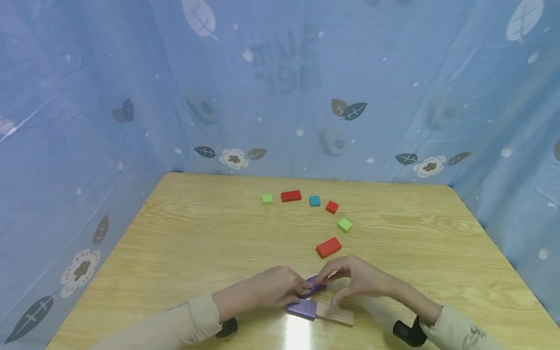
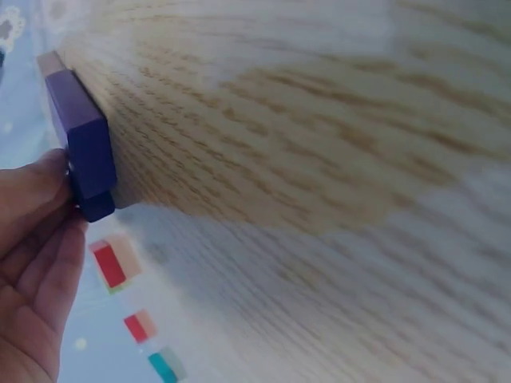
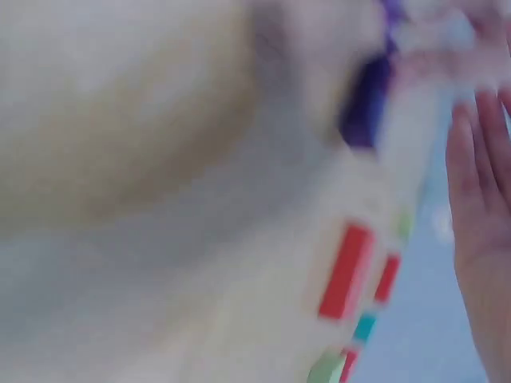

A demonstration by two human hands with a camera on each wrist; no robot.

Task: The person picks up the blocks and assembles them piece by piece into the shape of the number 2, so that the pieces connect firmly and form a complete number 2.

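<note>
My left hand (image 1: 280, 288) pinches a dark purple block (image 1: 314, 286) between thumb and fingers. Just in front of it lies a flat purple rectangular block (image 1: 302, 308), end to end with a plain wooden block (image 1: 334, 313). In the left wrist view, the fingers (image 2: 56, 187) hold the far purple block (image 2: 97, 207), mostly hidden behind the nearer one (image 2: 84, 132). My right hand (image 1: 360, 278) arches over the wooden block with thumb and fingers spread, its fingertips right at the held block's right end. The right wrist view is blurred.
Beyond the hands lies a red rectangular block (image 1: 328, 248). Farther back, a green block (image 1: 344, 225), a small red block (image 1: 332, 207), a blue block (image 1: 315, 201), a red block (image 1: 290, 196) and a green block (image 1: 267, 199) form a curve. Blue curtains (image 1: 280, 97) surround the wooden table (image 1: 197, 233).
</note>
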